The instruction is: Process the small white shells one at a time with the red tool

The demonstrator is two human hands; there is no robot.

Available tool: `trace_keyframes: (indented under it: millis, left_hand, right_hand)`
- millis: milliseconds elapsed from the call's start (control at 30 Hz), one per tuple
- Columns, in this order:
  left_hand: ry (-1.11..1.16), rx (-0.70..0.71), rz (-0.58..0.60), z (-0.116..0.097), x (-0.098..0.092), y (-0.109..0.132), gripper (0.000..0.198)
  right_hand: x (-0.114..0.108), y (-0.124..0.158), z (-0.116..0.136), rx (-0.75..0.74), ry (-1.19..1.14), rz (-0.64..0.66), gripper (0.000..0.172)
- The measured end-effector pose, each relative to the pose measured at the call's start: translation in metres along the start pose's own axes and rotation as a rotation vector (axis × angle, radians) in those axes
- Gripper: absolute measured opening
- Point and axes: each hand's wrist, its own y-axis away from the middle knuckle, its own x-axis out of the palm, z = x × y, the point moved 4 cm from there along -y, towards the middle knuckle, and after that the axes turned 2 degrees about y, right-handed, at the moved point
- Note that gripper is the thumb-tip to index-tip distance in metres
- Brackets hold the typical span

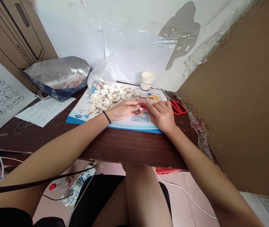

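My left hand (124,110), with a black band on its wrist, is closed at the fingertips on a small red and white piece (143,106). The piece is too small to name. From the other side my right hand (162,115) meets it, thumb and fingers pinched at the red part. Both hands are held over a printed blue and white sheet (129,125). Just behind my left hand lies a heap of white seashells (108,96). Red-handled scissors (178,107) rest to the right of my right hand.
A paper cup (147,81) stands behind the hands. At the left, an opened foil bag (58,77) holds small pinkish bits, near a handwritten paper (44,110). A cardboard panel (243,94) walls the right side. Cables and a power strip (80,186) lie below the table edge.
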Motion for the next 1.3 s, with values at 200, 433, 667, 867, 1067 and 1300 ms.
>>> trace_keyframes:
  millis: [200, 433, 667, 867, 1067, 1300]
  left_hand:
    - [0.029, -0.004, -0.02, -0.001, -0.002, 0.001, 0.026]
    - [-0.022, -0.013, 0.003, -0.003, 0.0, 0.002, 0.009]
    - [-0.039, -0.016, 0.003, -0.003, -0.001, 0.0, 0.014]
    - [-0.005, 0.003, -0.003, -0.003, -0.001, -0.001, 0.02]
    - [0.024, -0.041, -0.053, -0.004, -0.002, -0.001, 0.016]
    - [-0.053, -0.073, -0.065, -0.005, -0.001, 0.0, 0.017]
  right_hand:
    - [0.006, 0.003, -0.012, 0.069, 0.025, 0.051, 0.032]
    - [0.001, -0.005, -0.001, 0.06, 0.025, -0.01, 0.031]
    - [0.003, -0.004, -0.009, 0.11, 0.043, 0.05, 0.033]
    - [-0.001, -0.004, -0.006, 0.169, -0.02, 0.067, 0.033]
    - [0.006, -0.006, -0.003, 0.146, -0.02, 0.145, 0.033]
    - [-0.003, -0.003, -0.009, 0.154, -0.067, 0.069, 0.033]
